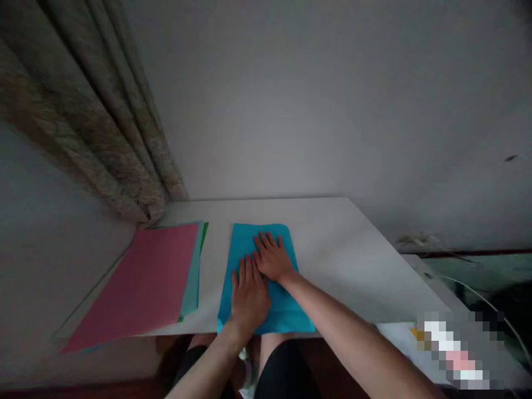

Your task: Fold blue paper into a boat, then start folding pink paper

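A blue sheet of paper (286, 316) lies on the white table (353, 260), reaching to the near edge. My left hand (248, 293) rests flat on the sheet's lower middle, fingers stretched out. My right hand (272, 256) lies flat just above it on the same sheet, fingers spread and pointing away from me. The two hands touch or nearly touch at the fingertips of the left.
A stack of coloured paper with a pink sheet (145, 282) on top, light blue and green edges showing, lies at the table's left. A curtain (95, 127) hangs at the back left against a white wall. Cables (477, 288) run at the right.
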{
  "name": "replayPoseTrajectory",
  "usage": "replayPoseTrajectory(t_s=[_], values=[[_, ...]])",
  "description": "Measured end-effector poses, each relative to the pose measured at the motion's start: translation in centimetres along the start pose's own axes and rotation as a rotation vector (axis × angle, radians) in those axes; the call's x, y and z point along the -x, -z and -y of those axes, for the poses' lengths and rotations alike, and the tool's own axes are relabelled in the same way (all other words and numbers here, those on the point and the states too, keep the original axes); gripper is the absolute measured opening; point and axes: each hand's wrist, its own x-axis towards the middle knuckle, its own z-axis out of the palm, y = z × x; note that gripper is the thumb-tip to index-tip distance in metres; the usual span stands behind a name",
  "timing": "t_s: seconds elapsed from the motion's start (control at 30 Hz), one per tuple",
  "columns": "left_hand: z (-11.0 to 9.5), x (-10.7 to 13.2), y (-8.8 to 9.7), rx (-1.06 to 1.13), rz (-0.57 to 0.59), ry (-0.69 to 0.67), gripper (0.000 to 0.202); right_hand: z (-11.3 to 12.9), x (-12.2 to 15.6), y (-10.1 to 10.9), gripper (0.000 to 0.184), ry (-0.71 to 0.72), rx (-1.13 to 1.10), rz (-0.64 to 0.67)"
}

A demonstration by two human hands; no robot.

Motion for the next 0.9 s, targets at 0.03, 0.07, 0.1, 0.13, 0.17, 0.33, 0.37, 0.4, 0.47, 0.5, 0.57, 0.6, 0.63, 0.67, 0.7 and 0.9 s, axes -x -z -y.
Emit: replayPoseTrajectory(t_s=[0.03, 0.07, 0.1, 0.13, 0.17, 0.33, 0.37, 0.4, 0.47, 0.5, 0.57, 0.6, 0.63, 0.67, 0.7, 0.9], values=[[0.6, -1.2, 0.0, 0.017, 0.027, 0.026, 0.057, 0.1, 0.1, 0.0, 0.058, -0.015, 0.004, 0.007], [1.2, -2.5, 0.0, 0.023, 0.04, 0.04, 0.056, 0.3, 0.1, 0.0, 0.058, -0.026, 0.008, 0.013], [1.9, -3.8, 0.0, 0.043, 0.066, 0.049, 0.055, 0.4, 0.2, 0.0, 0.058, -0.035, 0.011, 0.017], [2.6, -5.2, -0.1, 0.074, 0.104, 0.05, 0.053, 0.4, 0.1, 0.0, 0.057, -0.04, 0.012, 0.02], [3.3, -6.7, -0.2, 0.109, 0.156, 0.023, 0.053, 0.5, 0.1, -0.1, 0.057, -0.036, 0.014, 0.022], [6.0, -12.3, -0.8, 0.125, 0.164, -0.11, 0.055, -0.6, -1.2, -0.3, 0.059, -0.067, 0.015, 0.008], [6.2, -12.8, -1.0, 0.118, 0.159, -0.105, 0.058, -1.1, -1.5, -0.2, 0.061, -0.099, 0.021, 0.009], [6.2, -13.1, -1.1, 0.114, 0.159, -0.099, 0.06, -1.5, -1.8, 0.0, 0.063, -0.14, 0.031, 0.008], [6.1, -13.2, -1.4, 0.117, 0.173, -0.097, 0.064, -2.4, -2.5, 0.4, 0.067, -0.22, 0.055, 0.002], [6.0, -13.1, -1.4, 0.118, 0.176, -0.094, 0.065, -2.7, -2.7, 0.5, 0.067, -0.244, 0.066, -0.005], [5.8, -12.8, -1.4, 0.109, 0.165, -0.092, 0.065, -3.2, -3.1, 0.7, 0.068, -0.265, 0.078, -0.009], [5.8, -12.6, -1.3, 0.101, 0.157, -0.102, 0.063, -3.2, -3.2, 0.8, 0.068, -0.266, 0.082, -0.01], [5.9, -12.3, -1.1, 0.094, 0.153, -0.122, 0.062, -3.3, -3.2, 0.8, 0.067, -0.266, 0.086, -0.011], [6.0, -11.9, -1.0, 0.091, 0.155, -0.146, 0.061, -3.2, -3.1, 0.7, 0.067, -0.264, 0.091, -0.013], [6.2, -11.4, -0.9, 0.092, 0.161, -0.17, 0.06, -3.2, -2.9, 0.7, 0.067, -0.26, 0.096, -0.015], [7.3, -6.1, -0.1, 0.101, 0.156, -0.242, 0.066, -2.0, 0.8, 0.5, 0.066, -0.181, 0.097, 0.01]])
